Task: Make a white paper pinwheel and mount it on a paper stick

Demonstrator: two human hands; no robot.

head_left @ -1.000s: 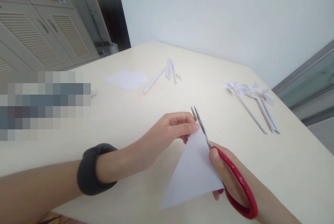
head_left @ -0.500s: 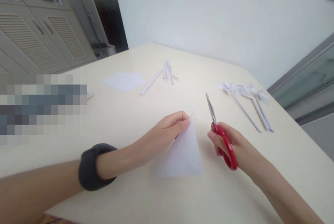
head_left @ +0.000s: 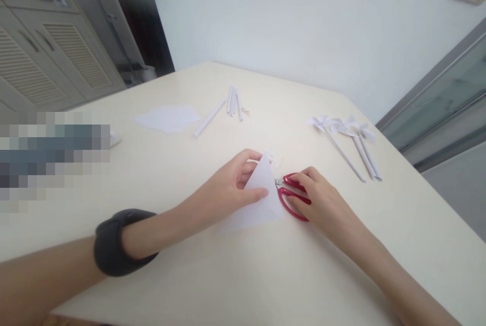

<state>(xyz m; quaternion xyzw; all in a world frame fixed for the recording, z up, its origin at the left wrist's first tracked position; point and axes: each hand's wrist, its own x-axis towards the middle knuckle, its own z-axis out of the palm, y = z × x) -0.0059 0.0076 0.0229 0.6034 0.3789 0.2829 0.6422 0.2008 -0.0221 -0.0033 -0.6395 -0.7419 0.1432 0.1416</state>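
My left hand (head_left: 228, 189) pinches the upper corner of a folded white paper triangle (head_left: 253, 215) that lies on the cream table (head_left: 266, 275); thumb and fingers grip its tip. My right hand (head_left: 322, 204) lies over the handles of the red scissors (head_left: 290, 208), which rest flat on the table just right of the paper, blades pointing left under the paper's edge. Tiny paper scraps (head_left: 275, 160) lie just beyond the triangle's tip. A black band (head_left: 110, 242) is on my left wrist.
Several finished white paper pinwheels (head_left: 341, 128) lie at the right. Rolled paper sticks (head_left: 233, 100), a single longer tube (head_left: 208, 118) and flat paper sheets (head_left: 167, 117) lie farther back. A louvred cabinet (head_left: 45, 57) stands beyond the table at left.
The scissors were at the paper's tip, then drew away to the right and came down flat onto the table. The paper triangle has dropped onto the table, still in my left hand.
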